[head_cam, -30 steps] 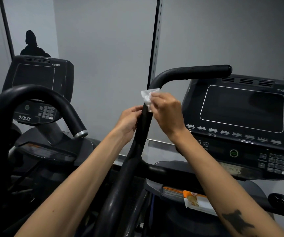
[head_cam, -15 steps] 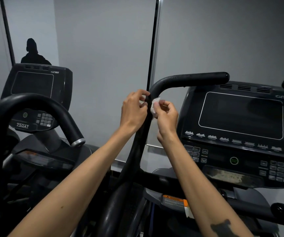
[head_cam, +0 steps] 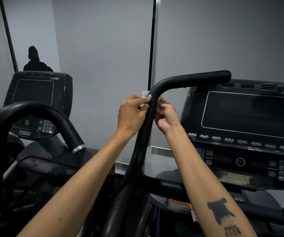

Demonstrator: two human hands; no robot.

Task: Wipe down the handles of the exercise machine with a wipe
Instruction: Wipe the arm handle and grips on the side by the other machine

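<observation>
The exercise machine point(head_cam: 247, 127) filled the right side of the view, its dark console facing the person, and a second machine point(head_cam: 35, 106) stood to the left. The handle point(head_cam: 148, 120) rose from low centre, bent just above the hands and ran right to its capped end. Both forearms reached up and forward to meet at the upright stretch just under that bend, probably so the wipe could be drawn round the bar from behind. The left hand point(head_cam: 132, 113) was on the left of the bar, its grip narrow, thumb and fingertips pinching the white wipe point(head_cam: 145, 95), which showed only as a small corner against the bar's left edge. The right hand point(head_cam: 166, 115), fingers curled, was on the opposite side; whether it also held the wipe I could not tell.
</observation>
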